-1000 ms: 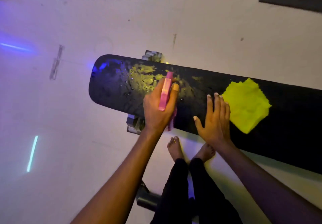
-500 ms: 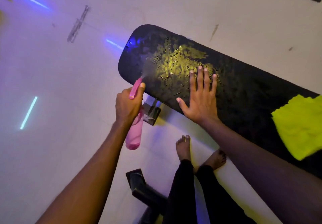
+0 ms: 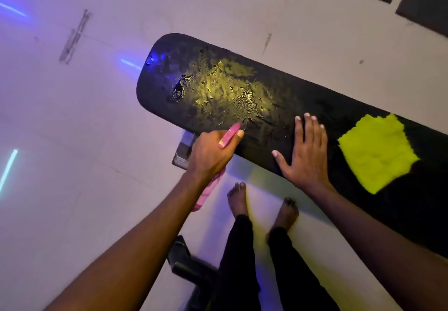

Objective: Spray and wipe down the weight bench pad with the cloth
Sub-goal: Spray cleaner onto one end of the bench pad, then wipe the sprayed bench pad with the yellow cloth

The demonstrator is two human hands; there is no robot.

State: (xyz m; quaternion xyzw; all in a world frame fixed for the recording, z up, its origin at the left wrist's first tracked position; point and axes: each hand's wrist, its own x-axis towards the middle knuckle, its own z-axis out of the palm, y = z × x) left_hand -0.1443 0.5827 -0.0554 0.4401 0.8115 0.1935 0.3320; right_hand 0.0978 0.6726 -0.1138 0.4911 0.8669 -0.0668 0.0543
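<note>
Long black padded weight bench pad (image 3: 315, 107) runs diagonally over the pale floor (image 3: 72, 165), rounded end up-left; call it the landmark. Its rounded-end half is wet: beaded droplets and a smeared sheen catching yellowish light, so that patch looks slick; the vinyl-like skin seems firm with slight give, no lifting needed. Square bright yellow microfibre cloth (image 3: 375, 150) lies flat on the pad, toward its far right stretch, just beside the right hand, not touching it. Cloth looks light, soft, floppy; best pinched at the near corner or pressed flat under a palm, likely to bunch if dragged by one edge, and will grip better once damp. Right hand (image 3: 308, 150) rests palm-down on the pad's near edge, fingers spread flat, holding nothing. Left hand (image 3: 213, 153) at the pad's near edge below the wet patch, fingers wrapped tight round a pink translucent plastic spray bottle (image 3: 208, 189), nozzle aimed at the pad, bottle body hanging below the wrist. Bottle looks light, smooth, possibly slippery if wet. Judgement: spraying about done, wiping not yet started.
</note>
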